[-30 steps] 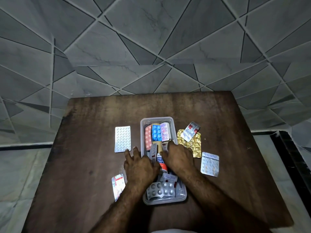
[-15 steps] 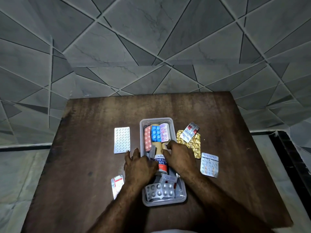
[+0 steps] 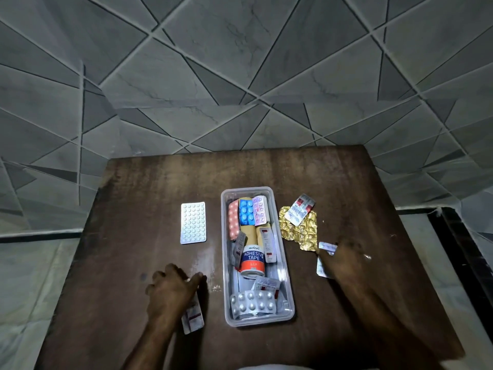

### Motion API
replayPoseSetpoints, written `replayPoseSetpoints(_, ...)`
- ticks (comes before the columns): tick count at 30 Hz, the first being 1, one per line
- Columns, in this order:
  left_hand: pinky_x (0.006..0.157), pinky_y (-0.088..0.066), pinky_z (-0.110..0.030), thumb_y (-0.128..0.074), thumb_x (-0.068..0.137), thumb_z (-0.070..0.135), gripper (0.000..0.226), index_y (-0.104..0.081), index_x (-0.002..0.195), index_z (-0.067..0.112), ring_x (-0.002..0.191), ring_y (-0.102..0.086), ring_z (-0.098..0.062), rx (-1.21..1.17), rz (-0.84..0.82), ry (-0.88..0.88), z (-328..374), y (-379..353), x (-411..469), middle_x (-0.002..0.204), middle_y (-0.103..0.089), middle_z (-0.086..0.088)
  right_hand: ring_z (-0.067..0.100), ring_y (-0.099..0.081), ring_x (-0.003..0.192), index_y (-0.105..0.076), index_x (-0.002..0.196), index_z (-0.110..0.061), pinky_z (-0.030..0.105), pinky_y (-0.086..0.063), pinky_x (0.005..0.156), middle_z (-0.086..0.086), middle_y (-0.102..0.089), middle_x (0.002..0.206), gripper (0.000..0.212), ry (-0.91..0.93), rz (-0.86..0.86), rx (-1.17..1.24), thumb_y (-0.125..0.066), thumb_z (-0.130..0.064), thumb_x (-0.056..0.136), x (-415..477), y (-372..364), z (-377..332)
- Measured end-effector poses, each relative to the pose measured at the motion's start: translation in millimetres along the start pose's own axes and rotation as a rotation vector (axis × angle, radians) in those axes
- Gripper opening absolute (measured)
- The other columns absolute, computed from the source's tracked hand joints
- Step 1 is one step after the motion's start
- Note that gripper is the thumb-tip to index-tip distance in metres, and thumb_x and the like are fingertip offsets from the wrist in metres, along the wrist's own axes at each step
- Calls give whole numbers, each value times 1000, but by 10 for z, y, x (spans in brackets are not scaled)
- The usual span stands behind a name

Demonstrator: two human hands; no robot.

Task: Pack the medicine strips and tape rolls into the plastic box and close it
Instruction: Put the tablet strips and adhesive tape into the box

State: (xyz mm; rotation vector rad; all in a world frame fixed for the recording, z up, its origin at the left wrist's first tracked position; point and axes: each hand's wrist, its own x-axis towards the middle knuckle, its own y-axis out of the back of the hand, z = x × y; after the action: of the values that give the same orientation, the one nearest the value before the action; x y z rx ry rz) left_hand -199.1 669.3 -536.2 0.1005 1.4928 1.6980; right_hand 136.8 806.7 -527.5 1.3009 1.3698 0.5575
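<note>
We find the box [image 3: 289,297] open at mid-desk [image 3: 149,193], already holding the tape roll [image 3: 252,259], blue, pink and white strips at its far end and a blister strip [image 3: 252,303] at its near end. No lid shows in view.

Five strips lie outside. To the left of the box: a white strip [image 3: 193,222], well apart from either hand, and a small strip [image 3: 192,317] under the left hand [image 3: 172,292]. To the right: a gold strip [image 3: 300,231] with a red-marked strip [image 3: 299,209] lying on it, and a silver strip [image 3: 323,259] under the right hand [image 3: 346,263].

Left fingers [image 3: 196,279] are curled down over the small strip; whether they pinch it we cannot tell. The right hand is blurred, its fingers lying over the silver strip; their hold cannot be judged.

In our judgement the step in hand is a two-sided pickup. We recommend:
- Catch each flat strip by an edge, since foil lying flush on the desk gives little to grip; sliding it to lift one edge should help.
- Carry the strips in level and lay them flat along the box, beside or over the tape roll, not on end.
- Lift the red-marked strip before the gold one beneath it.
- Keep all contents below the rim, or closing may fail.
</note>
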Motion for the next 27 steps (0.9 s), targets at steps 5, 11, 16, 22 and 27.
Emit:
replayPoseSetpoints(5, 90, -44, -44, -79, 64, 56, 67, -50, 109, 15, 105, -54, -44, -30, -34, 56, -80, -125, -154, 114, -51, -18, 36, -60, 107, -48, 122, -8, 40, -45, 93, 20, -61, 118, 78, -34, 67, -129, -69, -62, 69, -82, -107, 112)
replayPoseSetpoints(11, 84, -46, -43, -72, 72, 22, 42, -49, 106, 12, 97, -55, -47, -77, 4, 34, -67, -155, -160, 109, -52, -24, 37, -61, 104, -45, 122, -8, 37, -47, 87, 19, -61, 115, 70, -6, 80, -110, -73, -46, 71, -150, -97, 9)
replayPoseSetpoints(16, 83, -46, -41, -72, 70, 18, 44, -49, 106, 11, 96, -56, -46, -125, -5, 45, -57, -106, -159, 107, -52, -26, 38, -61, 101, -42, 119, -12, 36, -47, 81, 19, -61, 110, 66, -20, 78, -55, -70, -37, 64, -216, -38, -58)
replayPoseSetpoints(22, 84, -46, -36, -76, 71, 24, 55, -52, 119, 12, 104, -57, -39, -277, -10, -9, 61, 99, -188, 112, -60, -23, 40, -60, 104, -47, 120, -6, 41, -45, 89, 22, -63, 111, 70, -4, 65, 27, -68, -44, 65, -254, 10, -104)
replayPoseSetpoints(27, 78, -47, -32, -82, 69, 30, 64, -53, 124, 13, 101, -63, -31, -342, 14, -142, 403, 351, -287, 109, -68, -14, 34, -61, 102, -51, 115, -14, 42, -51, 85, 12, -63, 109, 73, 73, 60, 194, -68, -55, 57, -390, 74, -341)
